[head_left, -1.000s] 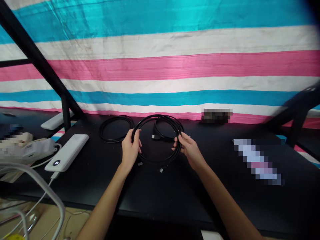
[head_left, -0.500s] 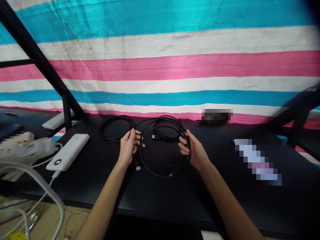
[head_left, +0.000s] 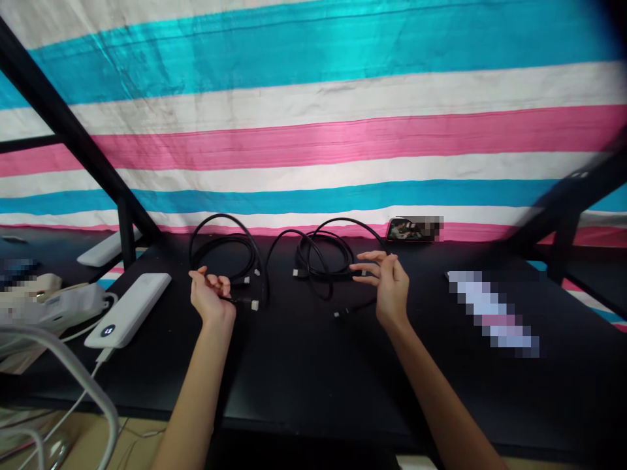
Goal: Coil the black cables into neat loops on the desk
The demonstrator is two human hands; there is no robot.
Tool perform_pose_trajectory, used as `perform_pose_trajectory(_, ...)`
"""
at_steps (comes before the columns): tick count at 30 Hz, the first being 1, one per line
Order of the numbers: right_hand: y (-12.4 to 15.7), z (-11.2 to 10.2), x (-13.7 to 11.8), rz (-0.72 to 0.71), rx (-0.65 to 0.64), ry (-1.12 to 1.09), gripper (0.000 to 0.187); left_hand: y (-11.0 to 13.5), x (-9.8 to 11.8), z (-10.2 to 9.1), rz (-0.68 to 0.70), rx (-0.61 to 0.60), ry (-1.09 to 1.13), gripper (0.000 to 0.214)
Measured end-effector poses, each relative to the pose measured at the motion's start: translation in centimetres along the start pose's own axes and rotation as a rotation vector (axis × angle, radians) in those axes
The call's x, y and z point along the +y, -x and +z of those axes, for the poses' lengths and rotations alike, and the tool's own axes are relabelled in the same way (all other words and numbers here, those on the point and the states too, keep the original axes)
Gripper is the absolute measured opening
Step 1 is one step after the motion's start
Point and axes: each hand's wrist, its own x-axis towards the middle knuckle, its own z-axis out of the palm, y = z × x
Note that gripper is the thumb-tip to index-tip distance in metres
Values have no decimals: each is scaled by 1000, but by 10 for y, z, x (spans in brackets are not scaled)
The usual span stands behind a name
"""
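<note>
A black cable (head_left: pixel 263 251) arches in loose loops between my two hands above the dark table. My left hand (head_left: pixel 211 297) is closed around one part of it, with fingers curled. A pale-tipped plug (head_left: pixel 253 305) sticks out to the right of that hand. My right hand (head_left: pixel 390 290) holds another part near the thumb, its other fingers stretched to the left. Below those fingers hangs a second plug (head_left: pixel 339 314). Behind the hands lie a left coil of black cable (head_left: pixel 208 244) and a right coil (head_left: pixel 350 248), each with plug ends near it.
A white power bank (head_left: pixel 132 307) with a white lead lies at left, beside a white power strip (head_left: pixel 73 303). A phone (head_left: pixel 404 229) leans at the back; a blurred-out object (head_left: pixel 494 313) lies at right. Black frame bars (head_left: pixel 83 137) slant up before the striped sheet (head_left: pixel 313 137).
My hands have moved apart, the left one leftward and the right one slightly right. The cable's round coil between them has opened into wide loose loops.
</note>
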Motion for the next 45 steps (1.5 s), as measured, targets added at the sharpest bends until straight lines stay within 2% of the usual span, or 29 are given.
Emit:
perform_pose_trajectory(4, 0, -3, -4, -85, 35, -43, 44, 0, 0, -1, 4, -13, 7, 32)
perform_pose_trajectory(9, -1, -6, -8, -100, 11, -61, 51, 1, -2, -1, -7, -53, 10, 35)
perform_pose_trajectory(16, 0, -5, -12, -64, -40, -135, 51, 6, 0, 2, 21, -75, 23, 35)
perform_pose_trajectory(24, 2, -3, -12, 2, -80, -79, 58, 16, 1, 7, 90, -150, 2, 44)
perform_pose_trajectory(31, 1, -2, -8, 103, -250, -75, 62, 19, 1, 9, 139, -148, -26, 47)
perform_pose_trajectory(36, 2, -3, -12, 259, -409, -99, 64, 25, 0, 12, 194, -187, -42, 47)
perform_pose_trajectory(41, 4, -2, -17, 435, -534, -21, 61, 28, -2, 14, 224, -223, -63, 46)
perform_pose_trajectory(45, 6, -2, -19, 472, -598, 19, 55, 29, -3, 14, 234, -228, -82, 47)
